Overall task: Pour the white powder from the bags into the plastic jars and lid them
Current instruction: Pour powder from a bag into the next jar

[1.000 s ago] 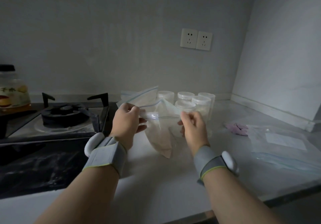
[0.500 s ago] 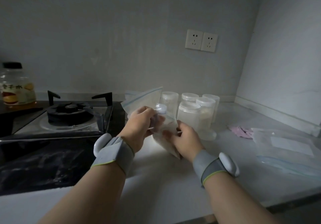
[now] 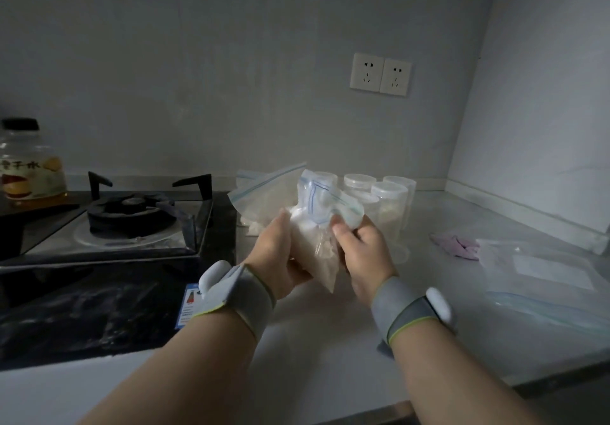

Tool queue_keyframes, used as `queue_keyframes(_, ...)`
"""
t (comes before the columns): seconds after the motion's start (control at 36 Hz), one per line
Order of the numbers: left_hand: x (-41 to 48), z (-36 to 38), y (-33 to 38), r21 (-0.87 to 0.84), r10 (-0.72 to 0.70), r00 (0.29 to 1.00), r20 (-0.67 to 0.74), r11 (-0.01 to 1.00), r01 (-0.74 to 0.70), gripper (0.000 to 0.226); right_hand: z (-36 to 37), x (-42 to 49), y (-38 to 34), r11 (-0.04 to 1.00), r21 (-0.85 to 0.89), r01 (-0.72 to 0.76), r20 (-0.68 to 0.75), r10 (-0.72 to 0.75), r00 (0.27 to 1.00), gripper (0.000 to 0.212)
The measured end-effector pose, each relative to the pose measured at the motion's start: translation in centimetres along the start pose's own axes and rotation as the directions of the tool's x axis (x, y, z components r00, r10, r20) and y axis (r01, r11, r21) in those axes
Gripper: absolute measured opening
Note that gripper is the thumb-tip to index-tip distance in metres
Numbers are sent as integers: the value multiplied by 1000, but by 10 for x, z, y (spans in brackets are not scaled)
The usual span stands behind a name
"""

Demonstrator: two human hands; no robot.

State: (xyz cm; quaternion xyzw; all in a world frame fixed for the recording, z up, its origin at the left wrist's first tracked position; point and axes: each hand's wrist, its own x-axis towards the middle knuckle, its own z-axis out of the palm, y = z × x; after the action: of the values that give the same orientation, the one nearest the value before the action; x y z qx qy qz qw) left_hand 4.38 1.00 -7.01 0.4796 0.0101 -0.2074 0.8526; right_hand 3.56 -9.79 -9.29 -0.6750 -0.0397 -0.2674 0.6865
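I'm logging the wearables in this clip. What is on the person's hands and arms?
The left hand and right hand are bare, without gloves, and the forearms have no sleeves. The left wristband and right wristband are wide grey fabric with a yellow-green edge; each carries a smooth white oval pod. No cables show.

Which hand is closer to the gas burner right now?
Left. The left hand grips the powder bag on the side facing the gas burner. The right hand holds the bag's far side, so the bag sits between it and the burner.
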Motion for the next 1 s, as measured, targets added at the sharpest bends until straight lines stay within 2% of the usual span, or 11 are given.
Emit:
queue_keyframes(0.08,2,1,-2,-225,-94,980,176,965,133,64,2,0,0,996,82,-17,-23,19,1000,14)
queue_keyframes(0.19,9,-4,-2,-364,-137,973,188,910,198,68,0,1,-3,994,86,-72,-40,76,996,18)
queue_keyframes(0.42,24,-10,8,-553,66,998,-18,831,-65,48,2,-7,-7,979,-179,-94,187,128,974,33)
queue_keyframes(0.47,20,-5,5,-537,120,993,-14,836,-109,47,3,-8,-2,970,-244,-20,222,76,972,29)
queue_keyframes(0.56,21,-4,-5,-398,166,984,60,908,-129,52,1,-6,0,969,-241,57,191,-11,981,19)
queue_keyframes(0.67,35,-11,-11,-365,127,990,62,926,-96,57,-2,-5,0,973,-201,111,167,-77,983,21)
queue_keyframes(0.75,41,-14,-7,-502,50,998,-36,863,-62,59,-3,-2,-4,981,-145,127,-47,-135,990,18)
queue_keyframes(0.81,42,-16,-3,-554,34,999,-35,831,-47,65,-12,4,-5,972,-197,129,-307,-186,934,19)
queue_keyframes(0.86,41,-17,0,-548,49,996,-78,832,-84,60,-20,10,-3,949,-313,44,-439,-185,879,32)
queue_keyframes(0.94,38,-18,3,-520,63,988,-139,844,-127,55,-27,16,4,876,-462,-140,-400,-64,914,72)
queue_keyframes(1.0,37,-19,5,-502,94,986,-136,852,-151,57,-28,20,9,838,-508,-200,-331,24,943,88)
